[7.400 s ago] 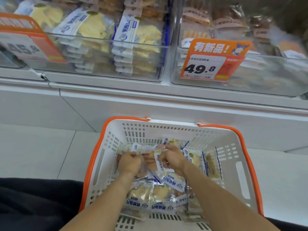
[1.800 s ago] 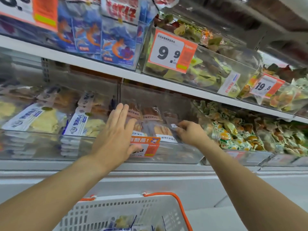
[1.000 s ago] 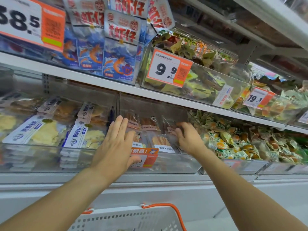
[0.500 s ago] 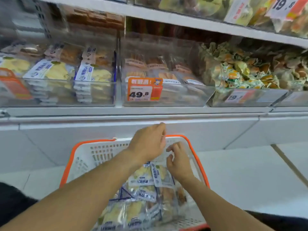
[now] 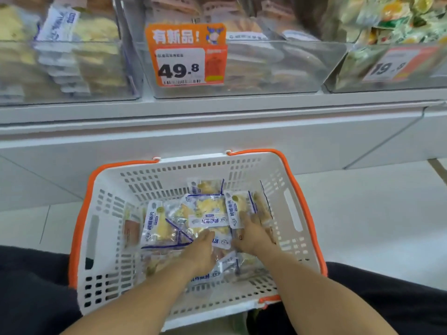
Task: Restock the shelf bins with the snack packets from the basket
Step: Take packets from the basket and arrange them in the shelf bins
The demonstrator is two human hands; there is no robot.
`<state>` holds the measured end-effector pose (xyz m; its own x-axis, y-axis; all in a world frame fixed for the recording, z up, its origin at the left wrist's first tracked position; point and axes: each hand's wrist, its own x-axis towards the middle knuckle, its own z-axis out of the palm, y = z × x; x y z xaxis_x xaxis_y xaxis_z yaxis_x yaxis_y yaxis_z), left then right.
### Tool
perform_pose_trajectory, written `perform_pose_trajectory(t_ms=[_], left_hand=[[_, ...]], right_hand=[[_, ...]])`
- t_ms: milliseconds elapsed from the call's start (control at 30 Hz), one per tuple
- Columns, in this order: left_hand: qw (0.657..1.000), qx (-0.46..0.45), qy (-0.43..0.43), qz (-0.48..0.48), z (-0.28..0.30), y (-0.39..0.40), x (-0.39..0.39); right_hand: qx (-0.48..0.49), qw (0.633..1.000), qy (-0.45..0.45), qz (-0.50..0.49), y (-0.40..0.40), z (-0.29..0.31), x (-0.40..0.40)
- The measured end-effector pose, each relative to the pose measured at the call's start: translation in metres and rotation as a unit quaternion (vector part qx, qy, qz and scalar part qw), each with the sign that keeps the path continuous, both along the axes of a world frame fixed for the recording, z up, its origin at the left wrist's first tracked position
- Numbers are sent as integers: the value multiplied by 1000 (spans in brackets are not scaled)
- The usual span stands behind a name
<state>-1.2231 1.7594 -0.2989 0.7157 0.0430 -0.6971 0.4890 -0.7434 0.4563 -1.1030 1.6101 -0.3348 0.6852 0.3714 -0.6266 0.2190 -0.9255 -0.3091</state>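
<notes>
Both hands are down inside the basket (image 5: 96, 238), among the snack packets. The left hand (image 5: 202, 253) lies on top of the pile with its fingers bent over a packet, but I cannot tell if it has really grabbed one. The right hand (image 5: 251, 235) rests on the packets at the right side of the pile, and I cannot tell if it is holding one either.

The shelf (image 5: 217, 131) is the biggest thing, on the far side. It has clear bins on top. The middle bin (image 5: 278, 68) has an orange price tag (image 5: 186, 55), and it already looks quite full. The left bin (image 5: 72, 68) holds packets that look like the ones in the basket.

The basket sits near the person. The packets (image 5: 208, 213) in it are still many, so I think much work is left. No packet is lifted out yet.
</notes>
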Motion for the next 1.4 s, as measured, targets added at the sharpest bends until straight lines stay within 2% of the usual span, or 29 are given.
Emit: perform_pose_trajectory(t_ms=[100, 167, 233, 367, 433, 467, 500, 567, 600, 633, 800, 900, 1000, 1067, 1167, 1267, 1333, 1400], left_hand=[[992, 75, 26, -97, -14, 4, -1], [983, 98, 50, -144, -22, 7, -2], [981, 97, 68, -155, -30, 9, -3], [993, 48, 70, -84, -31, 7, 3], [998, -37, 33, 47, -22, 5, 12], [983, -94, 9, 155, -12, 5, 19], [949, -161, -12, 269, -2, 8, 26], [831, -319, -13, 455, 19, 16, 38], [783, -375, -9, 497, 29, 21, 42], [763, -403, -10, 506, 35, 27, 44], [822, -345, -19, 452, 69, 48, 34], [884, -251, -21, 393, 75, 68, 24], [930, -216, -13, 298, 97, 86, 16], [947, -205, -18, 246, 114, 95, 16], [977, -137, -30, 158, 145, 107, 16], [995, -40, -27, 82, 181, 122, 17], [999, 9, -37, 36, 210, 129, 16], [997, 36, -62, -9, 233, 134, 16]], right_hand=[[-27, 997, -76, -13, 18, 1, -6], [-90, 986, -134, 31, 26, 2, -8], [-137, 977, -151, 67, 28, 8, -8], [-88, 976, -173, 95, 26, 22, 3], [-35, 975, -180, 122, 26, 25, 3], [-13, 974, -186, 132, 28, 29, -1], [5, 972, -187, 142, 31, 33, -6], [50, 977, -157, 135, 36, 40, -15], [81, 982, -137, 107, 38, 46, -19], [112, 983, -120, 79, 40, 53, -21], [215, 958, -116, 150, 42, 75, -31], [331, 943, 12, -1, 46, 102, -36], [401, 910, 19, -104, 49, 109, -27], [387, 918, -10, -91, 49, 113, -23], [388, 917, -9, -95, 52, 128, -25], [422, 897, 58, -118, 60, 146, -30], [452, 880, 107, -101, 68, 155, -34], [477, 868, 116, -68, 76, 171, -43]])
